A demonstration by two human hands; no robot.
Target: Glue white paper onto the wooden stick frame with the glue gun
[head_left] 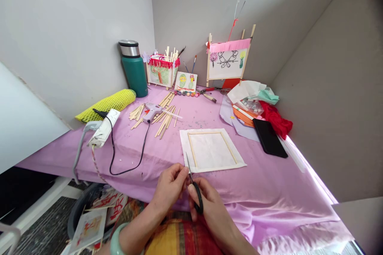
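My right hand [209, 199] is closed round the black handles of a pair of scissors [197, 197], whose blades point away from me. Beside it, my left hand [170, 183] is pinched shut near the blades; whatever its fingers hold is hidden. Just beyond both hands lies a white sheet [209, 147], its near left corner close to the scissors. Thin wooden sticks [206, 132] form a frame along its far, left and right sides. The sheet's near edge appears folded over.
A lilac glue gun [152, 112] lies among loose wooden sticks [166, 121], its black cable [112, 155] running to a white power strip [105, 127]. A green bottle [135, 71] stands behind. A phone [269, 137] lies right, beside red fabric [275, 119]. Pliers [208, 95] rest at the back.
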